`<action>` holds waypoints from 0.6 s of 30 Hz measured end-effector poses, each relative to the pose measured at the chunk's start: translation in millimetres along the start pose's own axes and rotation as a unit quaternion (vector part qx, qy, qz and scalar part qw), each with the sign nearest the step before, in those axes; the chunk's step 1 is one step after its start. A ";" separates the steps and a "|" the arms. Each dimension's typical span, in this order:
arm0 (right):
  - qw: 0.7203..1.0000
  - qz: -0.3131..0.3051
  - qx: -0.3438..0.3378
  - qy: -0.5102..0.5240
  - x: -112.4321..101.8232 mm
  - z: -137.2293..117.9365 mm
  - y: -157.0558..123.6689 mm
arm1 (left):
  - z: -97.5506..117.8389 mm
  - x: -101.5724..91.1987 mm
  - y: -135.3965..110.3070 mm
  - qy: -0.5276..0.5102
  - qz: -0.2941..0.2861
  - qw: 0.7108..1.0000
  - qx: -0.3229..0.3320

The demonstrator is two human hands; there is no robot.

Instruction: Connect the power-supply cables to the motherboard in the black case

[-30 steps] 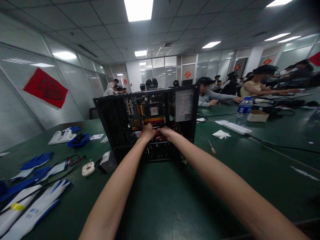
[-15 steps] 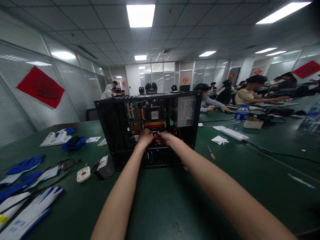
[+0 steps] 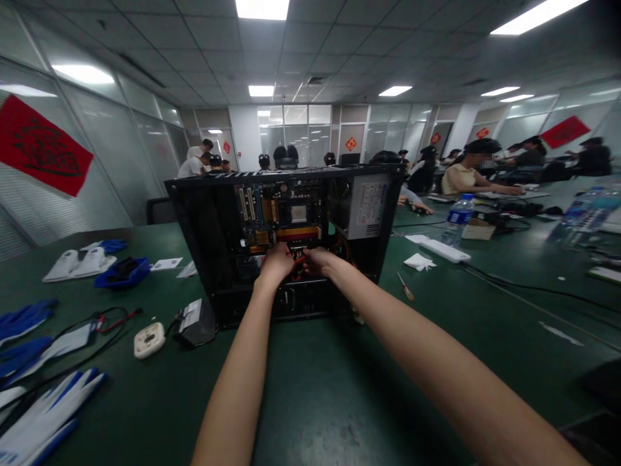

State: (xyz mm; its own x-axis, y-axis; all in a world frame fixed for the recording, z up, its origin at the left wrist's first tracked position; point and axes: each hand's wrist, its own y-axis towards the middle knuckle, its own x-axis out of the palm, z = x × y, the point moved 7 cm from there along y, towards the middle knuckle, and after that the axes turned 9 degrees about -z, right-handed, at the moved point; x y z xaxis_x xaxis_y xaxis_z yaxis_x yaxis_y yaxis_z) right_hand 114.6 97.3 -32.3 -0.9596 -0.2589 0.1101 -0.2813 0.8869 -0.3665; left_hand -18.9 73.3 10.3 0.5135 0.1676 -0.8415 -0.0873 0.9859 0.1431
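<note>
Head view: open-sided computer case [image 3: 194, 239] stands upright on the green table [image 3: 310, 414], centre of frame. Motherboard [image 3: 281, 213] exposed at upper middle of the case; power supply [image 3: 365, 206] in its upper right corner.

Hands: both reach inside, lower middle of the case, below the motherboard. Left hand [image 3: 276, 264] and right hand [image 3: 319, 263] are near each other with a narrow gap, fingers curled inward. A red cable [image 3: 299, 259] shows in that gap, close to the fingertips of both. Fingertips small and dim; cannot tell whether either hand is clamped on it.

Step in hand (judgement): two-handed handling of the red cable inside the case. Next move, in my reading, calls for a fine pinch on the cable, a steady second hand, and care to keep the knuckles off the motherboard just above.

Surroundings: dark block with a pale label [image 3: 198, 323] beside the case, lower left of centre; white rounded item [image 3: 149, 340] left of it. Gloves [image 3: 53, 414] at lower left of frame. Screwdriver [image 3: 406, 287] lies right of the case, untouched.
</note>
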 end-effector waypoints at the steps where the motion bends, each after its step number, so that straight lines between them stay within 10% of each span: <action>1: 1.000 -0.004 0.000 0.000 0.5 0.1 -0.2 | 1.1 -2.9 -1.3 0.013 0.002 1.000 0.006; 18: 0.999 -0.023 0.014 -0.018 6.9 -2.4 2.7 | -2.5 10.5 10.4 0.015 -0.060 0.997 0.043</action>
State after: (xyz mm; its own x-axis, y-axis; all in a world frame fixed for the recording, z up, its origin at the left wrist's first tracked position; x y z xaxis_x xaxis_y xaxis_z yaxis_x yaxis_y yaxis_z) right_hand 107.2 98.8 -30.3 -0.9451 -0.3131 0.0933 -0.3241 0.8633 -0.3868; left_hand -16.5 85.3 1.7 0.4901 0.0491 -0.8703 0.0483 0.9953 0.0834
